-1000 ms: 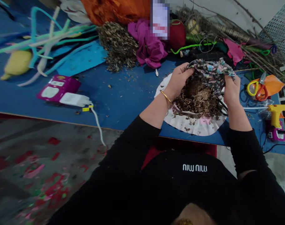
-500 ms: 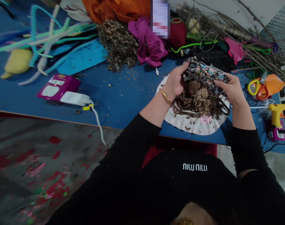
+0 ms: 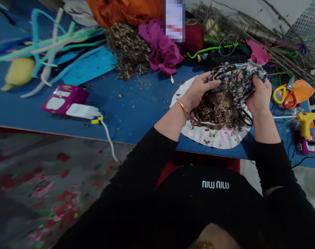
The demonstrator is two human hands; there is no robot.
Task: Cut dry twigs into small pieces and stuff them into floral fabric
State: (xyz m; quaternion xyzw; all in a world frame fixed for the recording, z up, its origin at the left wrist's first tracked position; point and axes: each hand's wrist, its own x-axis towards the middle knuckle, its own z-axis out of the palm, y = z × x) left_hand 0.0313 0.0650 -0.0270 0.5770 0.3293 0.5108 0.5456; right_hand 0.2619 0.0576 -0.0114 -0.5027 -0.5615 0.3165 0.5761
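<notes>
Between both hands is a dark floral cloth (image 3: 237, 79), bunched up above a heap of brown dried plant bits (image 3: 217, 107). My left hand (image 3: 201, 88), a gold bangle on its wrist, grips the cloth's left side with the thumb on top. Its right side is pinched in my right hand (image 3: 259, 91), thumb towards me. The brown heap lies on a round white fabric piece (image 3: 211, 140) at the table's front edge, with loose crumbs scattered over it. A black loop (image 3: 247, 117) sticks out at the heap's right, by my right wrist.
Scissors (image 3: 287, 95) and a yellow glue gun (image 3: 306, 121) lie to the right. A purple box (image 3: 65, 98) with a white plug sits left. Behind are purple cloth (image 3: 162, 48), a dried-plant pile (image 3: 127, 48) and twigs (image 3: 289, 65). Pipe cleaners (image 3: 66, 41) lie back left.
My right hand has moved slightly right and up, pulling the floral cloth out wider. My left hand has shifted its thumb over the cloth. The brown heap stays on the white fabric.
</notes>
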